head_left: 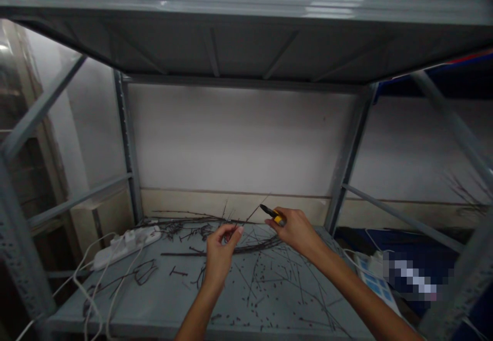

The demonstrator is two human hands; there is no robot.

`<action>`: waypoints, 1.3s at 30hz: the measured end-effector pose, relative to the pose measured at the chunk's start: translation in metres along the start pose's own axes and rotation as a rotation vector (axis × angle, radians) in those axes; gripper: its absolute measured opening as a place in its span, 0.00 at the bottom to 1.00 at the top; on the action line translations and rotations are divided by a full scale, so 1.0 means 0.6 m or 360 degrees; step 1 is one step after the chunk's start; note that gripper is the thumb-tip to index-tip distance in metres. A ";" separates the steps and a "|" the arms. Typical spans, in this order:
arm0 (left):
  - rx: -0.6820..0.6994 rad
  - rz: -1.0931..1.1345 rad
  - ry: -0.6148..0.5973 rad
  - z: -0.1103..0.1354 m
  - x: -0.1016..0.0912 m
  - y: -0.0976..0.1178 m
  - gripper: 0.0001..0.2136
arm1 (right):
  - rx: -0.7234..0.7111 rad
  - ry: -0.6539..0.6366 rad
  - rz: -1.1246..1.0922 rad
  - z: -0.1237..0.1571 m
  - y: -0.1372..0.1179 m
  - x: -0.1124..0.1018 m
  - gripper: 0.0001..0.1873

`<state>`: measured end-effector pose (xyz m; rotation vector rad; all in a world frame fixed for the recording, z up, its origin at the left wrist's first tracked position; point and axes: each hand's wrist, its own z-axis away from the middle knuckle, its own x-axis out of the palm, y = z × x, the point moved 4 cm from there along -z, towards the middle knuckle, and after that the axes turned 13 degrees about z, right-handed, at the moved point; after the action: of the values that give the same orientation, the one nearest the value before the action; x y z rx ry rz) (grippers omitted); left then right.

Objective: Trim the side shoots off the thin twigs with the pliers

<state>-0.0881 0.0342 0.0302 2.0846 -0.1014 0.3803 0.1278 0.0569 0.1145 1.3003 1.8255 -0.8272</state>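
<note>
Above the middle of the shelf, my left hand (220, 246) is closed on a thin dark twig (251, 213) that slants up to the right. My right hand (295, 228) grips pliers with yellow-and-black handles (278, 218). Their dark jaws point left and meet the twig near its upper part; whether they are clamped on it is too small to tell. Below both hands, several long dark branches (246, 250) lie across the grey shelf (146, 300), among thin cut twigs and small dark bits (262, 300).
A white power strip (127, 247) with plugs and trailing white cables lies at the shelf's left. Behind it are more branches (185, 221). The upper shelf (246, 48) overhangs the work, and metal posts (352, 161) stand at the sides. A blue-and-white box (379, 284) lies at right.
</note>
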 end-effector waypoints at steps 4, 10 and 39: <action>-0.0009 -0.0034 -0.0025 0.001 0.001 -0.001 0.13 | -0.0014 0.0010 -0.0017 -0.001 -0.003 -0.003 0.12; 0.0011 -0.0054 -0.0045 0.005 0.004 0.005 0.13 | -0.0005 -0.0018 0.0029 -0.003 -0.003 -0.001 0.15; -0.0251 0.0436 -0.0005 0.120 -0.031 0.205 0.20 | 0.0587 -0.0582 -0.1770 -0.081 -0.185 0.313 0.18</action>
<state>-0.1169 -0.0925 0.0914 1.9185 -0.4094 0.5172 -0.0287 0.1567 -0.0102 0.1459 2.0673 -1.8925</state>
